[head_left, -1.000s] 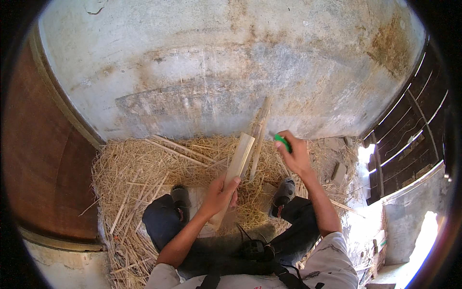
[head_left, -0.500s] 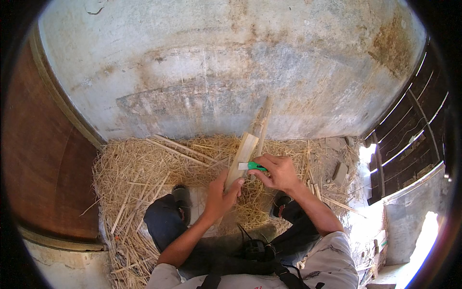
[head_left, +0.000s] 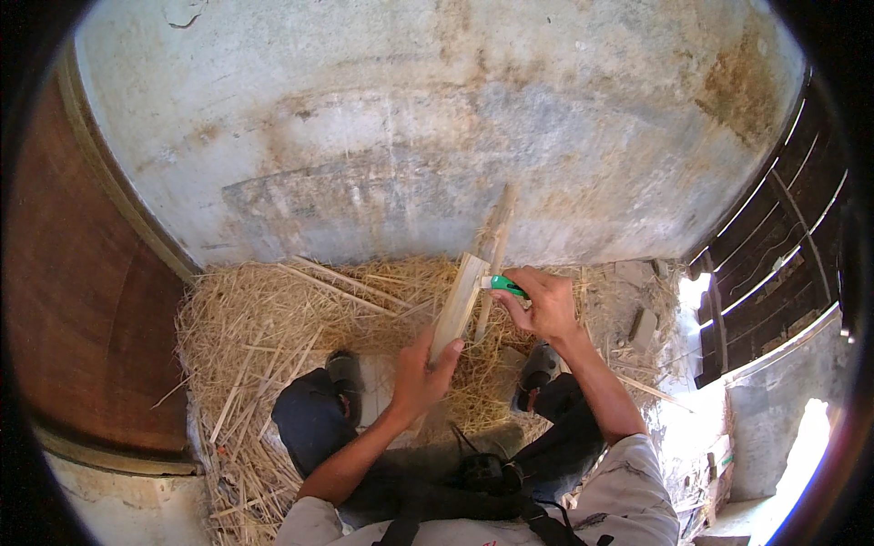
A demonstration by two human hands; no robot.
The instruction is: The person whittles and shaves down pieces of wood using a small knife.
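My left hand (head_left: 421,371) is closed around the lower part of a pale wooden slat (head_left: 459,302), possibly split bamboo, which slants up and away to the right. In my right hand (head_left: 548,308) is a utility knife (head_left: 509,287) with a green handle, pinched between thumb and fingers. Its short blade points left and meets the slat's right edge, close to the far end. The lower end of the slat is hidden by my left hand.
Straw and thin cut strips (head_left: 273,378) cover the floor around my shoes (head_left: 344,375). A pole (head_left: 499,227) leans against the stained wall (head_left: 391,136) ahead. A brown wooden panel (head_left: 91,300) stands left; a brick-like block (head_left: 643,328) lies right.
The knife has moved right and away from me, from across the slat's face to its right edge near the far end. My left hand keeps its hold, almost in place.
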